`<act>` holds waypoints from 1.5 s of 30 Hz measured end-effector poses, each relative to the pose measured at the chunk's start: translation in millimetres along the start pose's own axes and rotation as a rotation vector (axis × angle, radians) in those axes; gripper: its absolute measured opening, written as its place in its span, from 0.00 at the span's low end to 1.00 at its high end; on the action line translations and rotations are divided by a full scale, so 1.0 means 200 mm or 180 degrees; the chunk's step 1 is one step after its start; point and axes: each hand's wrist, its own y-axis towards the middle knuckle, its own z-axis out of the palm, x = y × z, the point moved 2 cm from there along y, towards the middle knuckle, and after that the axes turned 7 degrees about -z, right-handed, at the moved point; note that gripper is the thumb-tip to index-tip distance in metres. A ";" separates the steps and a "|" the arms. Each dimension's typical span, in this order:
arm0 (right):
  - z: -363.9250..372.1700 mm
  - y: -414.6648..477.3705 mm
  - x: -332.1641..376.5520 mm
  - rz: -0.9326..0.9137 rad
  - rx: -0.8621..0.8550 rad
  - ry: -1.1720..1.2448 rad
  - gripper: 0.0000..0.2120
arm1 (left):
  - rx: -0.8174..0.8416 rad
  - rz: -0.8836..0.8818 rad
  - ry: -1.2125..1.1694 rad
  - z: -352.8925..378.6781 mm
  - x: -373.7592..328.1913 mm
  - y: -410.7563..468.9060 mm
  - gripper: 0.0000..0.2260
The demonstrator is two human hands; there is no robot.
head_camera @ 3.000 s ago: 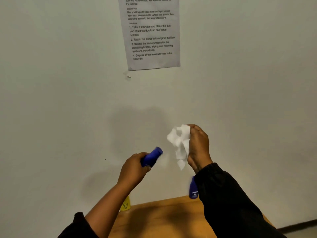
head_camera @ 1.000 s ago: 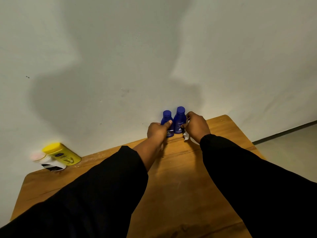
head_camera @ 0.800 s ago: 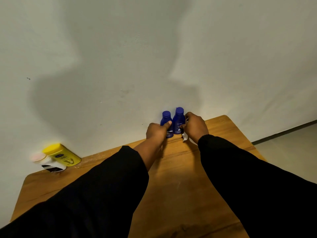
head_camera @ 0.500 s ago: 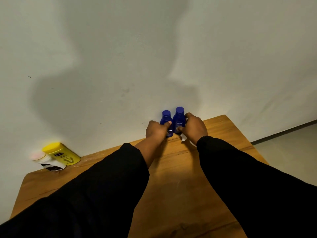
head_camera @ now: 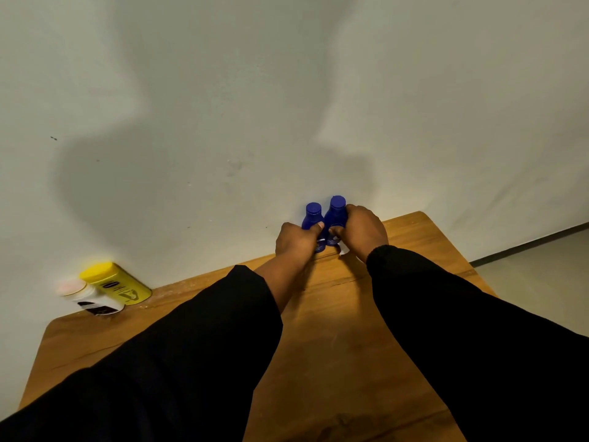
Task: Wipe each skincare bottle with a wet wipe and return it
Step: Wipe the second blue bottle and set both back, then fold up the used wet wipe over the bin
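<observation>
Table (head_camera: 334,346): left hand (head_camera: 294,239) is curled round left bottle (head_camera: 313,213), right hand (head_camera: 363,231) round right bottle (head_camera: 337,208). Bottles stand upright and touching at the wall. Wipe (head_camera: 343,250) is tucked under right hand. Three seconds earlier, left bottle and wipe were held aloft.

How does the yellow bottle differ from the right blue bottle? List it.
The yellow bottle is yellow; the right blue bottle is dark blue. The yellow bottle stands untouched at the left back corner of the table; the right hand grips the right blue bottle. Both stand by the wall.
</observation>
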 end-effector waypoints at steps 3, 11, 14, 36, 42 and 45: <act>-0.03 0.03 0.00 -0.0113 0.0102 -0.0169 0.18 | -0.0014 0.0023 0.0031 -0.01 0.00 0.00 0.22; -0.05 0.03 0.00 -0.0054 0.0074 -0.0136 0.20 | -0.0022 -0.0071 0.0001 0.00 -0.01 -0.02 0.24; -0.05 0.02 0.00 0.0021 -0.0023 -0.0073 0.20 | -0.0016 -0.0134 -0.0052 -0.01 -0.01 -0.03 0.25; -0.24 -0.18 0.13 0.0512 -0.0258 0.0112 0.09 | 0.1281 -0.1118 0.0163 -0.25 -0.11 -0.33 0.16; -0.35 -0.23 0.46 0.0515 -0.0397 0.1212 0.11 | 0.1745 -0.0964 -0.0047 -0.41 -0.18 -0.48 0.17; -0.42 -0.27 0.67 0.0564 -0.0408 0.1822 0.13 | 0.1963 -0.0935 -0.0287 -0.54 -0.23 -0.59 0.18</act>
